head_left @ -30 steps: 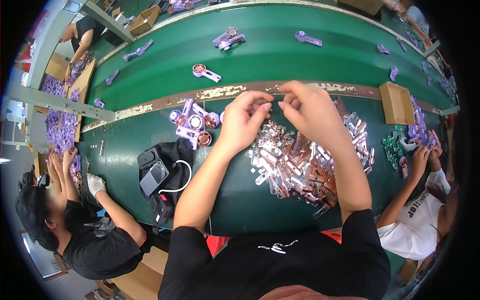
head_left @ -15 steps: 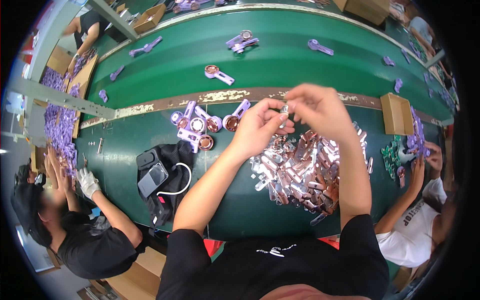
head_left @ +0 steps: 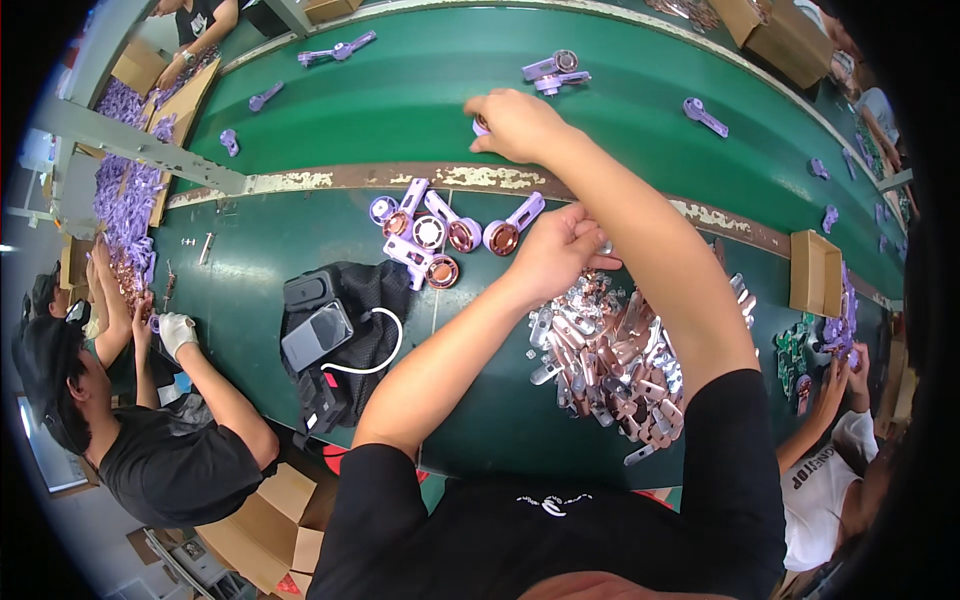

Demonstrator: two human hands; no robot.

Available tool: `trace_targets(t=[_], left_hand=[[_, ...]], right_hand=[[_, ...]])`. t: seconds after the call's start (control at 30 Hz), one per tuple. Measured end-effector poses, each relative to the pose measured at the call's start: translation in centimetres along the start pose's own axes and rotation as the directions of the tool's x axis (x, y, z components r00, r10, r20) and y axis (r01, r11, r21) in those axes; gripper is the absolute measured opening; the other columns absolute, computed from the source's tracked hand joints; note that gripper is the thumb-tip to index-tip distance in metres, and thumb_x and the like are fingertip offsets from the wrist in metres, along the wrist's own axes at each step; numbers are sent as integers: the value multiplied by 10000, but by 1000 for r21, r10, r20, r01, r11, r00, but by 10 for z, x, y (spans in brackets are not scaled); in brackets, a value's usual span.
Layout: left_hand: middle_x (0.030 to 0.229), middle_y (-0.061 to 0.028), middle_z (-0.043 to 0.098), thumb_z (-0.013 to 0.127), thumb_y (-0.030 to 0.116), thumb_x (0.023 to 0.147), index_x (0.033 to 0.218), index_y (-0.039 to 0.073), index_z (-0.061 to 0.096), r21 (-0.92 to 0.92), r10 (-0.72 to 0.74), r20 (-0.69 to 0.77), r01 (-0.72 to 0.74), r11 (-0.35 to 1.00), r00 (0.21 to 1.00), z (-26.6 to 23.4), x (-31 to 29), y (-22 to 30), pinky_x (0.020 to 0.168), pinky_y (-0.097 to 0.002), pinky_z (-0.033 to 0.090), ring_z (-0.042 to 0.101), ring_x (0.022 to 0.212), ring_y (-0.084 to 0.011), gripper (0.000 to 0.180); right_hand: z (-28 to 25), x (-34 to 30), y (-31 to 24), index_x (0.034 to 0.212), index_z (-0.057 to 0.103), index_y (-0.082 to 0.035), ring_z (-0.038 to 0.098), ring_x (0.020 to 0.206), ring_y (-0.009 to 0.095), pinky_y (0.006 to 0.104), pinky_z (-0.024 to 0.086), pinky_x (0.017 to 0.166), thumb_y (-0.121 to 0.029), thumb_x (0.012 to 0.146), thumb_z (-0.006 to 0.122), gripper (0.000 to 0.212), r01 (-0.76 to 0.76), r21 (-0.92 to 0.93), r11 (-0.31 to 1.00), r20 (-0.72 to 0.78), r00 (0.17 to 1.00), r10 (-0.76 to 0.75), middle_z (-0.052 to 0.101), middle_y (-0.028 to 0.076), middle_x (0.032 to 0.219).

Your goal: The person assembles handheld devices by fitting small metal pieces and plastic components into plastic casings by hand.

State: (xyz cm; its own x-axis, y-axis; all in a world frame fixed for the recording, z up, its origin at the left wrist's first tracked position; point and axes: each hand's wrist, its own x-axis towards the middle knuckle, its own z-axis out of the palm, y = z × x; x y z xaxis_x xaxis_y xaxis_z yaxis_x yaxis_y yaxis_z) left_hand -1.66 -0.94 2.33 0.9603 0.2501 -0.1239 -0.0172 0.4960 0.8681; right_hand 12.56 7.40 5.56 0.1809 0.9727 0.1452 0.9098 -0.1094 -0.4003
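My right hand reaches out over the green conveyor belt, its fingers and thumb closed round a purple handheld fan part. Most of that part is hidden under the hand. My left hand is at the near side of the belt's edge, under my right forearm, with fingertips pinched on a small shiny piece. Just left of it lie several purple fan parts with round copper or white heads. Below it spreads a heap of glossy copper and silver cover plates, partly behind my right arm.
More purple fan parts ride on the belt. A dark bag with a phone-like device and white cable lies left of my forearm. An open cardboard box stands right. Co-workers sit at both sides; one wears a white glove.
My right hand has left my left hand and moved up and left onto the belt, closing on a purple fan part. Parts on the belt have shifted right in the view.
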Motion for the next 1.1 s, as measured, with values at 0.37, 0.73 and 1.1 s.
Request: trace_targets(t=[0.37, 0.73, 1.1], left_hand=[[1346, -246, 639, 425, 96, 1078, 1396, -69, 526, -173, -83, 52, 91, 981, 995, -18, 0, 10, 1031, -473, 575, 683, 1193, -386, 373], [1315, -246, 652, 403, 111, 1083, 1378, -98, 527, -216, -32, 90, 51, 975, 995, -19, 0, 2, 1042, -494, 564, 678, 1193, -404, 382], [1294, -254, 661, 391, 125, 1076, 1327, -86, 556, -201, -23, 93, 41, 979, 995, -19, -1, 4, 1018, -478, 575, 689, 1179, -394, 367]], right_hand=[[-117, -154, 36, 1423, 526, 26, 696, 1152, 297, 391, 528, 1035, -154, 1044, 599, 426, 109, 904, 414, -215, 951, 220, 667, 206, 1337], [-53, -187, 34, 1367, 572, -20, 623, 1226, 178, 317, 516, 1020, -36, 1008, 596, 360, 5, 934, 356, -52, 991, 122, 658, 146, 1348], [-44, -184, 33, 1367, 570, -38, 644, 1112, 119, 243, 548, 874, -14, 1000, 601, 369, -98, 942, 320, 53, 988, 147, 664, 111, 1336]])
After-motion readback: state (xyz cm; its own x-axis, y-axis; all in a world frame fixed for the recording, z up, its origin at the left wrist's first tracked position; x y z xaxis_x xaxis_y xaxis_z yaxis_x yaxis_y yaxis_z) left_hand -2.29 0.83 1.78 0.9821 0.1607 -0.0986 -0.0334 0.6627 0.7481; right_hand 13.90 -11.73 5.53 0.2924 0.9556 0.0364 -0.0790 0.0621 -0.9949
